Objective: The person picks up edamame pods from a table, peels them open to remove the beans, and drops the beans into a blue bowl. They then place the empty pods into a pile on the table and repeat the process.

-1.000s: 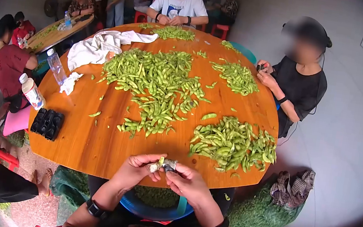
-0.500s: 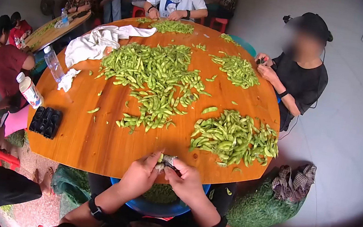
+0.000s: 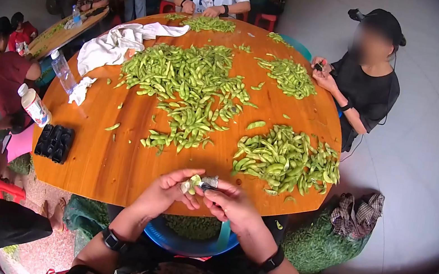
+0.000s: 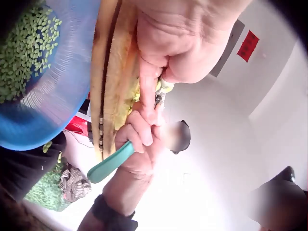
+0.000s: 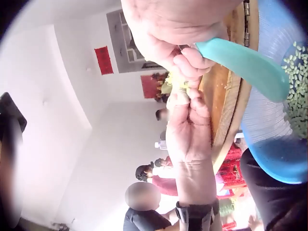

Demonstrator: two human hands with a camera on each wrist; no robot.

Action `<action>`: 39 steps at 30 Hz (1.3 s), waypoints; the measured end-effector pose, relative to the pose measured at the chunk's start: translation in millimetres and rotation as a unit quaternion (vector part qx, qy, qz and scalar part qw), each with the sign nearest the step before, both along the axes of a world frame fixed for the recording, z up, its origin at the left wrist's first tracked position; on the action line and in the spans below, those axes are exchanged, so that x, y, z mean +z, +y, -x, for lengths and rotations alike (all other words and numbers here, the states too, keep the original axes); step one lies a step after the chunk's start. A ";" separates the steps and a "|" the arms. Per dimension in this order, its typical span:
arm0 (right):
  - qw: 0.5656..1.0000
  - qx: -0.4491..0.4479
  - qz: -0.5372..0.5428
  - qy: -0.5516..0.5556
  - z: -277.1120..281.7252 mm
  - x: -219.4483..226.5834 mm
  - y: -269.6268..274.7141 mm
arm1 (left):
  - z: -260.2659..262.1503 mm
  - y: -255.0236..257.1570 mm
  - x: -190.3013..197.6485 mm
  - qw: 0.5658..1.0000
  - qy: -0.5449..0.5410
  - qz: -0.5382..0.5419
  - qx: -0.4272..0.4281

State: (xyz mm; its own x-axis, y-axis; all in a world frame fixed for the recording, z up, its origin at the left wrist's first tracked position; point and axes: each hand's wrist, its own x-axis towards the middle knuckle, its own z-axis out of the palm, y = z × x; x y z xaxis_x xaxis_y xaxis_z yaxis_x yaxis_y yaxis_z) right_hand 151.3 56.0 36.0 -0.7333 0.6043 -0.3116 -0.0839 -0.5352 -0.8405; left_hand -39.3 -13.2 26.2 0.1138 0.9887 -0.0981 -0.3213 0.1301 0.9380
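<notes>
Green pods [image 3: 284, 161] are heaped on an orange-brown table [image 3: 112, 169]. A teal handle [image 5: 243, 60] and a blue basin [image 4: 57, 91] of green beans are seen.

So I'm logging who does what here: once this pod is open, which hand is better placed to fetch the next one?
Probably the left hand: it only pinches the pod, while the right hand grips the teal-handled tool.

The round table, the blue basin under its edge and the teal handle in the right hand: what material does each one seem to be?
The round table looks like varnished wood: orange-brown with visible grain and a soft shine. The blue basin seems to be plastic: uniform colour, smooth, slightly translucent wall. The teal handle, gripped by the right hand, also looks like smooth moulded plastic, though a rubbery coating is possible.
</notes>
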 end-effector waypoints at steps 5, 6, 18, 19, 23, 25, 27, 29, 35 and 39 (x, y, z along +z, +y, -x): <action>0.992 -0.034 -0.093 -0.078 4.0 -3.0 -6.2 | -8.0 1.7 -13.7 0.998 -0.003 -0.031 0.058; 0.977 -0.061 -0.170 -0.110 5.8 -6.5 -10.5 | -10.1 0.9 -13.9 0.995 0.026 -0.021 0.096; 0.876 -0.096 -0.429 -0.199 8.6 -3.2 -13.7 | -21.2 6.6 -9.3 0.984 0.089 -0.027 0.153; 0.877 -0.092 -0.426 -0.203 11.7 -11.3 -15.5 | -19.2 7.7 -8.4 0.986 0.022 0.016 0.164; 0.830 -0.099 -0.520 -0.173 14.5 -24.8 -22.9 | -11.6 11.2 -20.3 0.978 -0.140 0.023 0.153; 0.844 -0.122 -0.489 -0.180 10.9 -17.6 -19.5 | -14.1 9.2 -6.2 0.986 -0.068 0.014 0.151; 0.867 -0.141 -0.441 -0.184 4.2 -10.5 -12.4 | -15.4 6.1 6.4 0.990 0.040 0.002 0.133; 0.892 -0.116 -0.404 -0.170 1.8 -5.1 -10.3 | -12.9 6.4 -1.4 0.989 0.084 -0.006 0.125; 0.924 -0.059 -0.348 -0.148 4.2 4.4 -11.0 | -24.0 1.7 -5.5 0.898 0.391 -0.148 0.141; 0.935 -0.042 -0.322 -0.144 -0.1 5.0 -11.4 | -26.3 -0.2 -7.7 0.833 0.485 -0.220 0.148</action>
State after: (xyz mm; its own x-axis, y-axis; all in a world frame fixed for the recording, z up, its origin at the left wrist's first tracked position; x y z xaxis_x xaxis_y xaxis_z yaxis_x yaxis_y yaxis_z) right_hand 151.4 44.6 41.0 -0.6158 0.7868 -0.0407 0.1768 0.0877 -0.9803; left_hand -13.0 -13.3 18.5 -0.0622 0.9238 0.3778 0.6595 -0.2461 0.7103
